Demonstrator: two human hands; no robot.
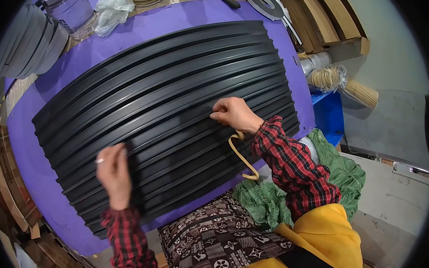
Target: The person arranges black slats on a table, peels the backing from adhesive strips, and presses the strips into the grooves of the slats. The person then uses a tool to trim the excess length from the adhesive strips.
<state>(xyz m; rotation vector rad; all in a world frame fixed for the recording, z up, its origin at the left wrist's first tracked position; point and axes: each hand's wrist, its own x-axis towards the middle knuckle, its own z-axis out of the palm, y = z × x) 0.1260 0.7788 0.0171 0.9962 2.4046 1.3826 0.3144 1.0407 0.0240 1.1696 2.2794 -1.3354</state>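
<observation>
Long black ribbed strips (172, 82) lie side by side across a purple work surface (37, 213). Over their lower left part hovers my left hand (113, 175), a ring on one finger, its fingers loosely bent and slightly blurred, thumb apart from them; I see nothing in it. My right hand (236, 115) is closed, thumb and fingertips pinched together above the middle strips. A narrow yellowish strip (240, 157) hangs in a curl from beneath this hand toward the near edge. What the pinched fingertips hold, besides that, is hidden.
Grey rolls (22, 40), a clear plastic jar (72, 17) and a plastic bag (113, 12) stand at the back left. A grey tape roll (264, 4) lies at the far right corner. A blue bin (329, 117) and green sacking (341, 163) sit at right.
</observation>
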